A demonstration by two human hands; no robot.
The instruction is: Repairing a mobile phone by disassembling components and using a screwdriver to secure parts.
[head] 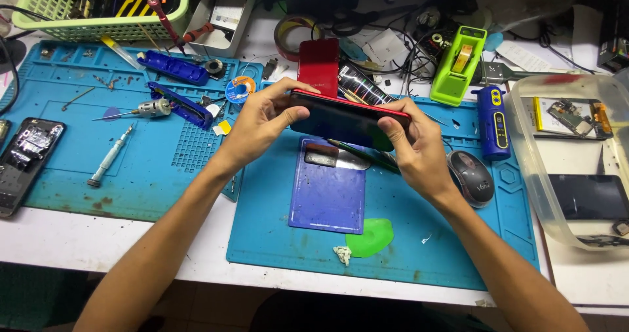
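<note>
Both my hands hold a smartphone (344, 119) with a red frame and dark screen, lying sideways above the blue work mat (275, 227). My left hand (262, 126) grips its left end, thumb on the screen. My right hand (416, 145) grips the right end, thumb pressed on the screen edge. Just behind the phone stands a red back cover (319, 67). Below the phone, a blue-purple plate (327, 188) lies on the mat, with tweezers (367, 156) across its top.
A second blue mat (85, 148) at left holds a screwdriver (108, 158), a small drill and a blue tool. An opened phone (23, 162) lies far left. A grey mouse (470, 178), blue device (493, 122), green tape dispenser (458, 67), and clear tub (576, 168) sit right. A green basket (98, 11) is behind.
</note>
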